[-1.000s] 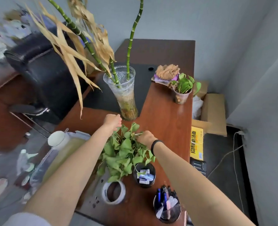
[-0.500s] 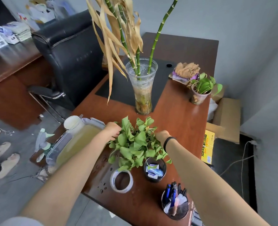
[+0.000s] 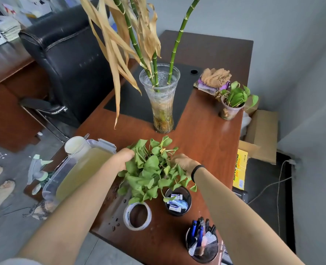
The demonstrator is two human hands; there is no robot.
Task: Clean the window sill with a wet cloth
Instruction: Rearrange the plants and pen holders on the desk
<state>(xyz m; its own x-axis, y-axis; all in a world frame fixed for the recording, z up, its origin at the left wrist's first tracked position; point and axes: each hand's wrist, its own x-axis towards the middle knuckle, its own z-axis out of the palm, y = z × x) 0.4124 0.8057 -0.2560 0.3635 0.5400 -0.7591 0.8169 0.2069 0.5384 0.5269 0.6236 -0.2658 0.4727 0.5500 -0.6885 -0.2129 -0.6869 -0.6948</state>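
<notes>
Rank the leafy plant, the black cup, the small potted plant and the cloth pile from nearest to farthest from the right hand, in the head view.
1. leafy plant, its leaves around the right hand.
2. black cup, just toward the camera.
3. small potted plant, far right.
4. cloth pile, beyond that pot.

The wooden desk bears a glass vase (on a black mat). A tape roll and pen holder stand near its front edge.
</notes>
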